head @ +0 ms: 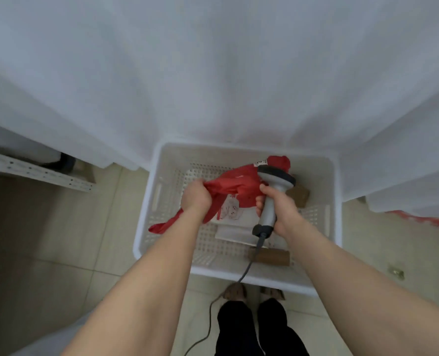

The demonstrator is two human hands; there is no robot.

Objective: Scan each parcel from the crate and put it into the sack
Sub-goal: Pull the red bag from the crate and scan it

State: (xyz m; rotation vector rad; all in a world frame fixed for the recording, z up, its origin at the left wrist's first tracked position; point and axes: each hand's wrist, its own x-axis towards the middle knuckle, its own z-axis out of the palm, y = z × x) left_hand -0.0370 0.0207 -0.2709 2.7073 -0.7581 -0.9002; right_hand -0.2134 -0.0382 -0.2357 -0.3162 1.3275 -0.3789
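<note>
While the head camera looks straight down, I log the biggest item first: white cloth (213,73) hangs in folds across the whole far half of the view and drapes down on the left and right. Below it is a pale tiled floor (67,240). A white perforated crate (146,227) sits on the floor at centre, its far rim just beside the cloth. At far left a perforated metal rail (33,170) runs across. Both bare forearms reach in from the near edge over the crate. The red parcel (239,183), a crumpled red plastic mailer, is held up above the crate, clear of its bottom; one loose tail hangs down to the near left, over the crate's left rim. A white parcel (239,227) with red print lies flat on the crate bottom under it. The scanner (272,201), pale grey with a dark head, points away from me, its head over the far right part of the red parcel; its cable (208,330) trails back to the near edge between the arms. Left hand (196,196): fist clenched round bunched red film. Right hand (277,209): fingers wrapped round the scanner grip. One brown cardboard parcel (300,195) lies in the crate at right, partly hidden behind the right hand. A second brown cardboard parcel (271,256) lies by the near wall. A small white label (262,162) shows on the red parcel, just beyond the scanner head; its print is too blurred to read.
</note>
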